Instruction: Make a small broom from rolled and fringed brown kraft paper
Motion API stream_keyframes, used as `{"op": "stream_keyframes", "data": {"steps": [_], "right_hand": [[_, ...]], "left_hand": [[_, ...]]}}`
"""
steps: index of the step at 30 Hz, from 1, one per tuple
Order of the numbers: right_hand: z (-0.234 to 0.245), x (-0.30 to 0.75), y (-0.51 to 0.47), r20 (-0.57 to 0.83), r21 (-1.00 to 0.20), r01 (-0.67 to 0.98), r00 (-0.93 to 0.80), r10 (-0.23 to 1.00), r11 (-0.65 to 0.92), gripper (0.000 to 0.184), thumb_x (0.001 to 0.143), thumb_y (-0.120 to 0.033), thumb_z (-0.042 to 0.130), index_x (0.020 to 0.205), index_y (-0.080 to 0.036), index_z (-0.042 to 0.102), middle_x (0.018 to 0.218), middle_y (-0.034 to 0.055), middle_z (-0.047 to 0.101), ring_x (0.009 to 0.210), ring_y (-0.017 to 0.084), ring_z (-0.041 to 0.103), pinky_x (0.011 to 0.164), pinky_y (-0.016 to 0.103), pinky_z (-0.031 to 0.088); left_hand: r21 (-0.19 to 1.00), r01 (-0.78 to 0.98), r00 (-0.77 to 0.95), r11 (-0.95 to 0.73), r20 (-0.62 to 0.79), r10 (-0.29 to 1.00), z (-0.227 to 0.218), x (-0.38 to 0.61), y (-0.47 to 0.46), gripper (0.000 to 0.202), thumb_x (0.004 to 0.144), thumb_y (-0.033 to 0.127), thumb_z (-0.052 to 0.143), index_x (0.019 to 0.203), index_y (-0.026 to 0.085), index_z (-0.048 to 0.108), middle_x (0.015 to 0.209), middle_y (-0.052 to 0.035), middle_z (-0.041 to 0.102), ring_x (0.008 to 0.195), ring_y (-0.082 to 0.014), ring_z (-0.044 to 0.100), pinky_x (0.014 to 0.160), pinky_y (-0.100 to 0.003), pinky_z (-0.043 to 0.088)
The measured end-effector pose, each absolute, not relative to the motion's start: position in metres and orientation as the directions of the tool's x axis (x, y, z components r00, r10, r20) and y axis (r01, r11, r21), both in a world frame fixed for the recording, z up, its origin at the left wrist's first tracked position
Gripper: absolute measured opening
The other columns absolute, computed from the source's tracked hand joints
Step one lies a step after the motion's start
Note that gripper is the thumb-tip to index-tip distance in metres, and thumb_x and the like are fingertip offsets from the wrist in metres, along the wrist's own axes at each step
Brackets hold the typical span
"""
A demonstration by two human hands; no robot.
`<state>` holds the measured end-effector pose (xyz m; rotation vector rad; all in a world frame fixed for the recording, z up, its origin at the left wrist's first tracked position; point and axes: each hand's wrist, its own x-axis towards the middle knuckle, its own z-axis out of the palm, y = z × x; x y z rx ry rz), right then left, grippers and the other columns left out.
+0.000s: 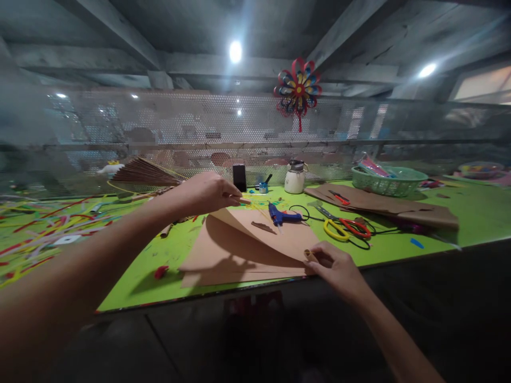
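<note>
My left hand (215,190) is above the back left of a brown paper sheet (239,234), thumb and fingers pinched together. A small brown tip shows at the fingertips; I cannot make out what it is. My right hand (337,267) grips a small roll of brown paper (308,256) at the sheet's front right corner. The sheet's left part curls up and casts a shadow over the paper underneath. On the sheet lie a blue glue gun (282,215) and a torn brown scrap (263,227).
Scissors with yellow and red handles (336,230) lie to the right, before stacked brown paper (383,205) and a green basket (389,181). Coloured strips (59,226) cover the left. A white jug (295,178), phone (239,177) and pleated brown fan (146,173) stand behind.
</note>
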<state>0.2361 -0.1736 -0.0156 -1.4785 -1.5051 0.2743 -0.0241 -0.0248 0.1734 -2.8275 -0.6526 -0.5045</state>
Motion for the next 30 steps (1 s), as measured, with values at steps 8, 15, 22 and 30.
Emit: {"op": "stream_keyframes", "data": {"steps": [8,15,22,30], "right_hand": [[-0.0199,0.2383,-0.1732,0.425,-0.774,0.589,0.216,0.879,0.230,0.011,0.073,-0.027,0.059,0.079,-0.019,0.058,0.079,0.0031,0.062,0.072,0.016,0.060,0.066,0.026,0.049],[-0.0212,0.2396,-0.1722,0.424,-0.772,0.599,0.236,0.874,0.213,0.012,0.072,-0.028,0.059,0.079,-0.019,0.059,0.078,0.0030,0.064,0.072,0.017,0.061,0.067,0.028,0.049],[-0.0193,0.2372,-0.1726,0.360,-0.837,0.512,0.250,0.899,0.193,0.012,0.072,-0.028,0.059,0.079,-0.018,0.059,0.075,0.0022,0.063,0.069,0.017,0.061,0.065,0.027,0.049],[-0.0213,0.2393,-0.1683,0.363,-0.811,0.557,0.242,0.900,0.177,0.013,0.071,-0.029,0.059,0.078,-0.018,0.060,0.072,0.0021,0.063,0.066,0.016,0.059,0.063,0.026,0.047]], "left_hand": [[-0.090,0.438,0.841,-0.894,0.393,0.372,0.1756,-0.0269,-0.0236,0.030,0.076,0.041,0.055,0.091,0.021,0.072,0.064,-0.0056,0.067,0.055,-0.0097,0.051,0.054,-0.022,0.032],[-0.080,0.428,0.848,-0.900,0.380,0.370,0.1751,-0.0285,-0.0224,0.033,0.076,0.043,0.054,0.090,0.020,0.072,0.063,-0.0060,0.067,0.053,-0.0091,0.049,0.053,-0.022,0.032],[-0.126,0.460,0.847,-0.879,0.358,0.392,0.1773,-0.0288,-0.0292,0.033,0.079,0.040,0.051,0.095,0.018,0.071,0.067,-0.0062,0.068,0.050,-0.0067,0.044,0.052,-0.021,0.031],[-0.143,0.453,0.849,-0.880,0.370,0.377,0.1770,-0.0292,-0.0290,0.033,0.078,0.042,0.052,0.092,0.019,0.071,0.069,-0.0071,0.068,0.051,-0.0076,0.046,0.053,-0.022,0.031]]}}
